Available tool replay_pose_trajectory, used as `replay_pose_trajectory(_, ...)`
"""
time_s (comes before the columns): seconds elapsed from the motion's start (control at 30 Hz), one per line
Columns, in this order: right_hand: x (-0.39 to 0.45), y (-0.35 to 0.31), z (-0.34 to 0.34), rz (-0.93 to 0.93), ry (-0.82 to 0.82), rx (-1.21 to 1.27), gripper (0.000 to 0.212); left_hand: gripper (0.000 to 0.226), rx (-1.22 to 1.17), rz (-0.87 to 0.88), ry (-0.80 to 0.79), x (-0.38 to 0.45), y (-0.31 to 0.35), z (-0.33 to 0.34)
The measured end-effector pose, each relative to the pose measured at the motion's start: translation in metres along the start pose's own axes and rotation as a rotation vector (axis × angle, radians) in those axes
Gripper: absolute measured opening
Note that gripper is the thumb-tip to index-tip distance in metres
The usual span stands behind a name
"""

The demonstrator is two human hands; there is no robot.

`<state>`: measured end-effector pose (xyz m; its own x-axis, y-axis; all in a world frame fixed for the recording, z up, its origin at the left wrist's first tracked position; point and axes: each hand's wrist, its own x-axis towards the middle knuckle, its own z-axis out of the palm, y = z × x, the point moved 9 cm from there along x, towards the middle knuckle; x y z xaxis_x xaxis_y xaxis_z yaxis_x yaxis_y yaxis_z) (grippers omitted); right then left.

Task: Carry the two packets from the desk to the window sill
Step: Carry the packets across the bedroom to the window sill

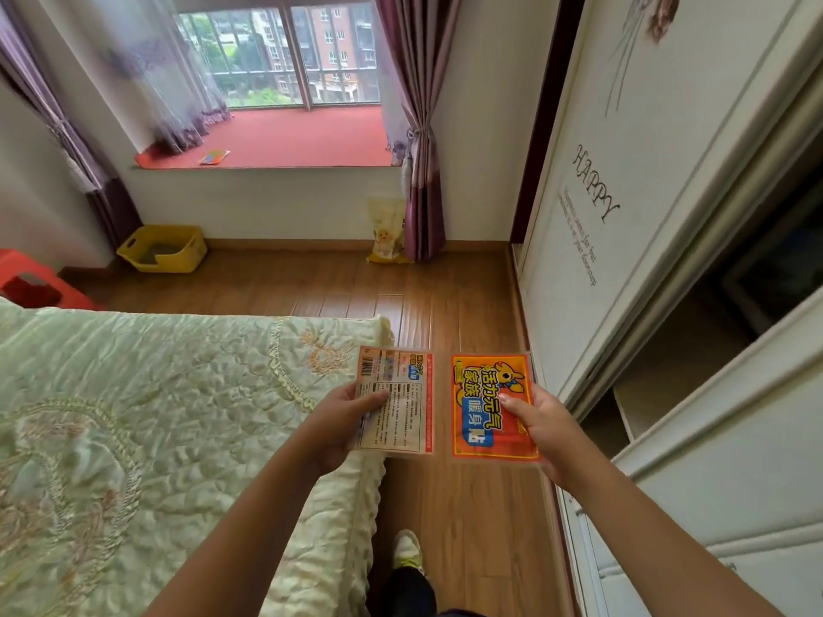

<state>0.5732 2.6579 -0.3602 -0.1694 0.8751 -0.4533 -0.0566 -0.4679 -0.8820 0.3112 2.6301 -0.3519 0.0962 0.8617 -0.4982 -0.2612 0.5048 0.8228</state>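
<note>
Nearest the viewer, the left hand [343, 420] pinches a pale, flat printed packet shown back-side up [396, 400], thumb on top. Beside it, the right hand [541, 427] grips a glossy orange-and-red packet with blue lettering [492, 407] the same way. Both packets hang over the wooden plank floor [445, 305], between the green quilted bed [133, 416] and the white wardrobe [623, 216]. Far ahead lies the red-carpeted window sill [289, 140]. Held by one edge, either slick packet could slip mid-walk.
</note>
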Motion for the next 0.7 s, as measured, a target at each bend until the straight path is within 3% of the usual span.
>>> replay_pose_trajectory(0.3, 0.122, -0.065, 0.047, -0.017, 0.039, -0.029, 0.015, 0.023, 0.040, -0.018, -0.001, 0.107, 0.088, -0.050)
replay_pose_trajectory(0.7, 0.243, -0.131, 0.070, -0.035, 0.058, -0.050, 0.014, 0.022, 0.027, -0.013, -0.017, 0.217, 0.173, -0.067)
